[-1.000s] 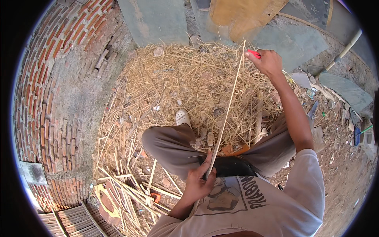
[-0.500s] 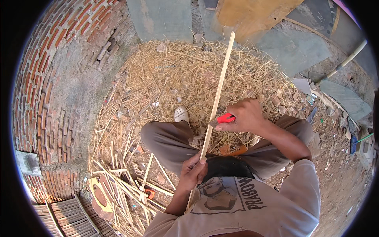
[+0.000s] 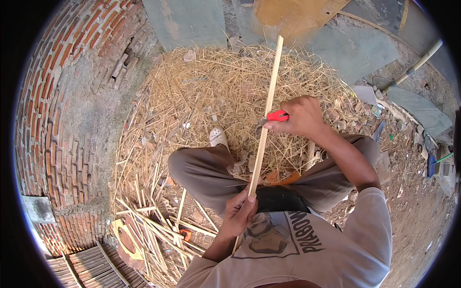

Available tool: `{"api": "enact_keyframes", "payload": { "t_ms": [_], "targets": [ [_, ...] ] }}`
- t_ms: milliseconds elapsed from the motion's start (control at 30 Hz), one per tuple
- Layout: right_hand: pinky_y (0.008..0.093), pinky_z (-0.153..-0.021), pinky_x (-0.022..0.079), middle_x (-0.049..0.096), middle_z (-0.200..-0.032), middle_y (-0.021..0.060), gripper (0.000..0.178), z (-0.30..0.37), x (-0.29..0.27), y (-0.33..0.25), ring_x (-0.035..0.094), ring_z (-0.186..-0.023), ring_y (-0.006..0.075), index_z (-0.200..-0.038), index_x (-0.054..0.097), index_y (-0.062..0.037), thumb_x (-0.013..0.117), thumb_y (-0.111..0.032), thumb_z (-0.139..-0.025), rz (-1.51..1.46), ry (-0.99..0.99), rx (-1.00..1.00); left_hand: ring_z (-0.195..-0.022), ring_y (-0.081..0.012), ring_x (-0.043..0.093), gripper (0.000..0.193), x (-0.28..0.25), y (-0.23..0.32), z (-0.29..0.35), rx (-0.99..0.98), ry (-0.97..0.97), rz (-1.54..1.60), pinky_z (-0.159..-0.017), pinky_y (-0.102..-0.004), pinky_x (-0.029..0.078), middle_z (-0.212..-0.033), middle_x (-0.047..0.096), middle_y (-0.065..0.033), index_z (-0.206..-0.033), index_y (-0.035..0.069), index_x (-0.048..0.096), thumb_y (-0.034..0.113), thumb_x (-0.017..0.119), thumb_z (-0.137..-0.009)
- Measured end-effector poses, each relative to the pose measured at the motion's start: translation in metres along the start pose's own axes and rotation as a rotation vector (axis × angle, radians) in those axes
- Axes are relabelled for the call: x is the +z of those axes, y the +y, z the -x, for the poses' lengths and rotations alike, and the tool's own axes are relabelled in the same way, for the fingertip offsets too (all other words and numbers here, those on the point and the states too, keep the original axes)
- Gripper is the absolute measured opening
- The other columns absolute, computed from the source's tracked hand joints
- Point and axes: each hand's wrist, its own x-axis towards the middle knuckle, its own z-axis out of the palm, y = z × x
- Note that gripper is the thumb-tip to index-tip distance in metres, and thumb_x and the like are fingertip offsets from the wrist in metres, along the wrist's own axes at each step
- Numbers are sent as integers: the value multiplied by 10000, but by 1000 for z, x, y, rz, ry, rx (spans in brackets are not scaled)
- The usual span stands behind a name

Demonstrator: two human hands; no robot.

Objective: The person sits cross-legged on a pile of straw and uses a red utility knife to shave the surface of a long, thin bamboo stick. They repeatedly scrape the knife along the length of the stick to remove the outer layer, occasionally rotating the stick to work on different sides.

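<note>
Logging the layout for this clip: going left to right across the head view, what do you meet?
Curved brick wall → loose bamboo strips on the ground → left hand gripping the long bamboo strip → right hand holding the red-handled knife → pale pipe.
</note>
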Motion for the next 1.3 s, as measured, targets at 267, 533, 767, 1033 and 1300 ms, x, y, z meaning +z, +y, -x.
{"api": "enact_keyframes", "payload": {
  "t_ms": [267, 533, 767, 1033, 1300],
  "targets": [
    [449, -539, 488, 591, -528, 127, 790, -31, -1, 68, 630, -558, 317, -667, 689, -68, 477, -824, -758, 105, -65, 412, -429, -32, 322, 470, 1, 4, 7, -89, -21, -70, -426, -192, 262, -523, 363, 49, -1436, 13, 391, 257, 428, -1036],
    [463, -717, 485, 642, -697, 204, 893, -45, -24, 153, 631, -703, 369, -711, 674, 6, 319, -801, -849, -155, 115, 935, -460, -56, 372, 457, -8, -9, 26, -130, -223, 9, -445, -218, 299, -561, 417, 17, -1445, 0, 371, 196, 415, -1035],
    [405, -604, 404, 480, -533, 144, 805, -18, -20, 108, 488, -568, 259, -596, 537, 36, 329, -655, -952, -406, 196, 806, -416, -76, 422, 445, -23, -15, 28, 21, -272, 188, -429, -215, 378, -546, 448, -34, -1473, 62, 341, 191, 379, -1049],
    [375, -471, 374, 424, -474, 70, 701, 3, -32, 23, 458, -445, 236, -567, 510, -46, 534, -692, -836, -233, 90, 290, -385, -98, 408, 431, -33, -9, 17, 56, -75, 278, -410, -214, 365, -532, 473, -57, -1430, 54, 401, 246, 388, -1044],
    [379, -438, 414, 454, -465, 61, 674, 5, -13, -19, 520, -428, 261, -526, 516, -96, 686, -738, -640, -50, 69, -87, -416, -63, 408, 446, -14, -3, 9, 77, -28, 2, -411, -200, 361, -535, 457, -25, -1453, 37, 366, 218, 395, -1046]
  ]
}}
